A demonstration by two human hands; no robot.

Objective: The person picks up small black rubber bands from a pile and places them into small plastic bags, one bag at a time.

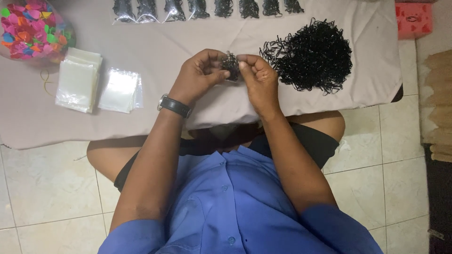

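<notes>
Left hand (200, 70) and right hand (256, 75), each grip pinched on one bundle of black bands (230, 66) above the desk (188, 42); filled bags (207, 8) line the far edge; loose pile (313, 56) and empty bags (77, 80) remain, so much seems left.

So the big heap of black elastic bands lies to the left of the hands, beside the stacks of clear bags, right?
Not quite. In the head view the heap of black elastic bands lies to the right of the hands; only the stacks of clear bags lie to the left.
</notes>
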